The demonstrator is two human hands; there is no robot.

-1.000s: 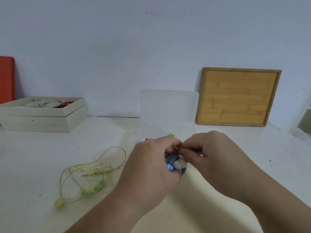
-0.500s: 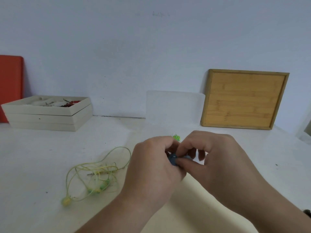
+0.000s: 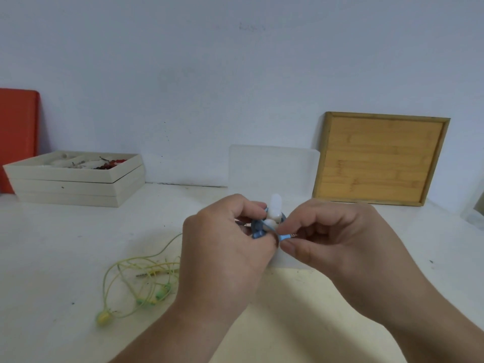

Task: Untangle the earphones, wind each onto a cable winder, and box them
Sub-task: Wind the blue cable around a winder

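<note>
My left hand grips the blue winder, and my right hand pinches the blue plug end just right of it, pointing right

White counter, marked with small dark specks. Lying front left, a loose tangle of yellow-green earphones. Standing back left, stacked cream trays, beside an orange board. Against the back wall, a translucent plastic panel and, just right, a leaning bamboo tray.
</note>
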